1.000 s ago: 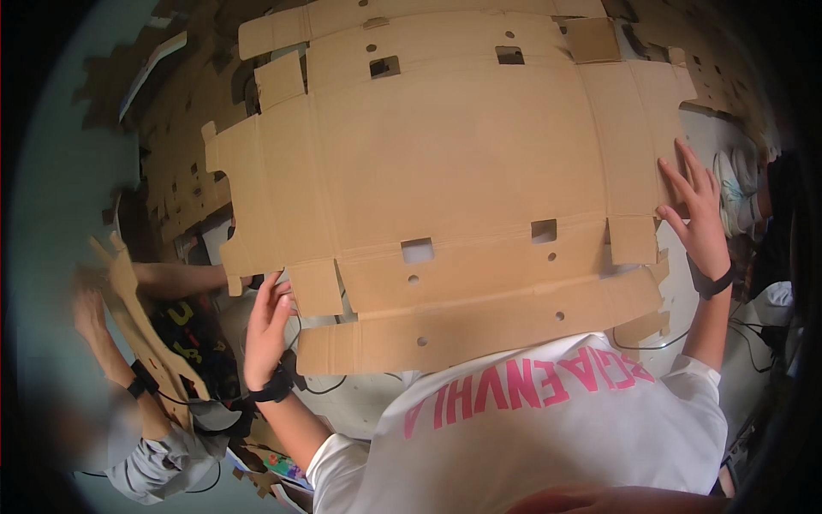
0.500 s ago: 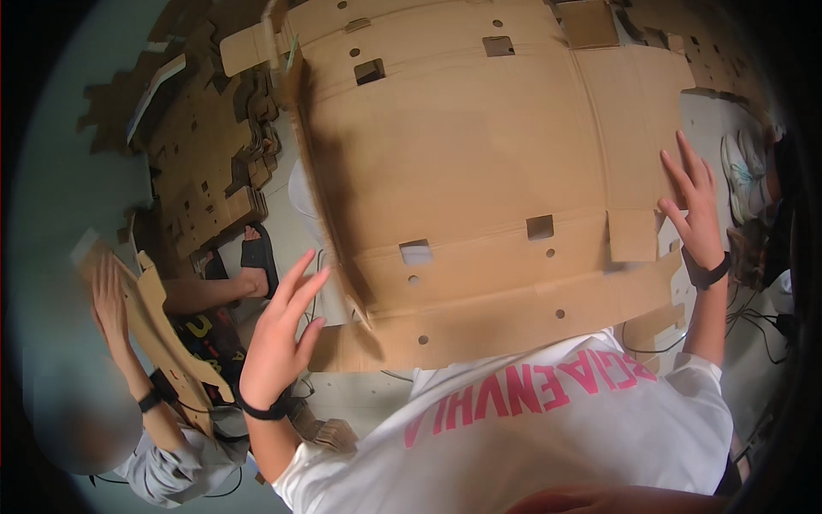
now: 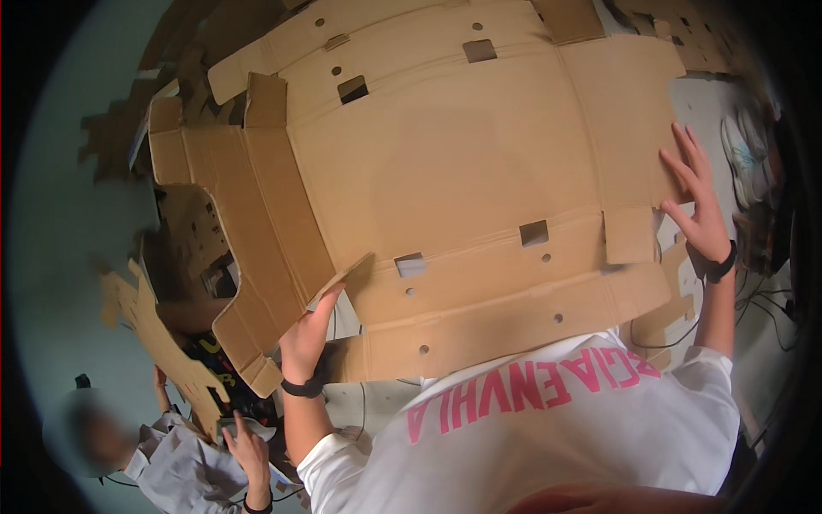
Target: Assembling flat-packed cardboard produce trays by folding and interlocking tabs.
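Cardboard sheet, brown, slotted [image 3: 445, 171]: left hand [image 3: 304, 347] likely props tilted flap [image 3: 267, 201], can't tell grip; spread right hand [image 3: 704, 224] seemingly steadies right edge [image 3: 670, 98].

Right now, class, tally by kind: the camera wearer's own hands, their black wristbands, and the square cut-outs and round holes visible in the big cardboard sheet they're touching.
Left hand and right hand: 2
Black wristbands: 2
Square cut-outs in the cardboard sheet: 4
Round holes visible there: 7
Total: 15

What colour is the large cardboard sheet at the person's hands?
The cardboard sheet is light brown, seen best in the head view.
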`<state>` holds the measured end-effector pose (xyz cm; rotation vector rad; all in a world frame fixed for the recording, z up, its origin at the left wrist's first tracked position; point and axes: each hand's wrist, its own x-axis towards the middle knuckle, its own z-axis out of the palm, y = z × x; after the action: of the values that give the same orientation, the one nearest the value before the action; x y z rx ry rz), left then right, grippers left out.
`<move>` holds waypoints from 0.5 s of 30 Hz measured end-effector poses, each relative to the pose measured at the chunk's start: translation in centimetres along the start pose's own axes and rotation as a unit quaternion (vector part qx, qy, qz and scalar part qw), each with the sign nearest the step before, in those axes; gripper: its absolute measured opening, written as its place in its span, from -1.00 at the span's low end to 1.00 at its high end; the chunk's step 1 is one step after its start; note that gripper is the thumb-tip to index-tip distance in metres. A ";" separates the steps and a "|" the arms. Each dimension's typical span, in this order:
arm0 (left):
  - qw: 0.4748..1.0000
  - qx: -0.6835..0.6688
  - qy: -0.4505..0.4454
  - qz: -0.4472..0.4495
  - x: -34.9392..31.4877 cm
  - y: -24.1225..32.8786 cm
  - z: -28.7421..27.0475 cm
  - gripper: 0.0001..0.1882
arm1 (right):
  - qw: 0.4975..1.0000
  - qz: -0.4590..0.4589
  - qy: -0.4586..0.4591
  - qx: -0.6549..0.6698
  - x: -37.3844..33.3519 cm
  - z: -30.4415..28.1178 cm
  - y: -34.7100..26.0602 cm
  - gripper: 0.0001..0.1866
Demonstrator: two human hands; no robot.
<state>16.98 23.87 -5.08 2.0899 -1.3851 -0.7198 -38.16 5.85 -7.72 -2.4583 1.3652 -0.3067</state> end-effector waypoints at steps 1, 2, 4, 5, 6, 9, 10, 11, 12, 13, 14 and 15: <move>1.000 0.004 0.014 0.019 -0.2 -0.1 0.3 -0.79 | 1.000 0.004 0.011 0.008 0.0 -0.5 0.0 -0.37; 1.000 0.020 0.014 0.015 -0.3 -0.2 0.4 -0.79 | 0.999 -0.001 -0.017 0.040 0.2 -1.4 0.0 -0.39; 0.999 0.021 0.038 0.019 -0.3 -0.7 0.9 -0.81 | 0.991 0.005 -0.038 0.128 0.3 -3.3 -0.4 -0.41; 0.999 0.032 0.033 0.015 -0.3 -1.0 1.2 -0.81 | 0.991 0.006 -0.040 0.124 0.3 -4.4 -0.9 -0.41; 0.999 -0.007 0.050 0.017 -0.2 -1.4 1.6 -0.80 | 0.978 0.032 -0.061 0.199 0.2 -5.5 -1.4 -0.40; 0.994 -0.060 0.091 0.014 -0.1 -2.3 2.6 -0.78 | 0.960 0.069 -0.082 0.260 0.5 -8.8 -3.7 -0.37; 0.989 -0.093 0.119 0.005 -0.2 -2.6 2.9 -0.77 | 0.957 0.050 -0.145 0.245 0.8 -10.0 -4.5 -0.37; 0.991 -0.073 0.114 0.007 -0.3 -2.8 3.2 -0.77 | 0.946 -0.001 -0.191 0.263 1.3 -10.4 -5.3 -0.39; 0.991 -0.056 0.118 0.005 -0.5 -3.0 3.4 -0.76 | 0.951 -0.007 -0.225 0.213 1.7 -10.8 -6.0 -0.41; 0.991 -0.052 0.125 0.011 -0.6 -3.1 3.7 -0.74 | 0.951 -0.007 -0.226 0.209 2.0 -10.6 -6.9 -0.41; 0.992 -0.041 0.117 0.008 -0.6 -3.2 3.9 -0.74 | 0.968 -0.029 -0.216 0.122 2.2 -10.3 -7.7 -0.44; 0.992 -0.013 0.126 0.010 -0.7 -3.3 4.1 -0.74 | 0.976 -0.054 -0.209 0.037 2.4 -9.9 -8.5 -0.47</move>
<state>16.10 25.12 -10.18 2.0617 -1.2482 -0.4455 -33.56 6.39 4.71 -2.3623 1.0279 0.1305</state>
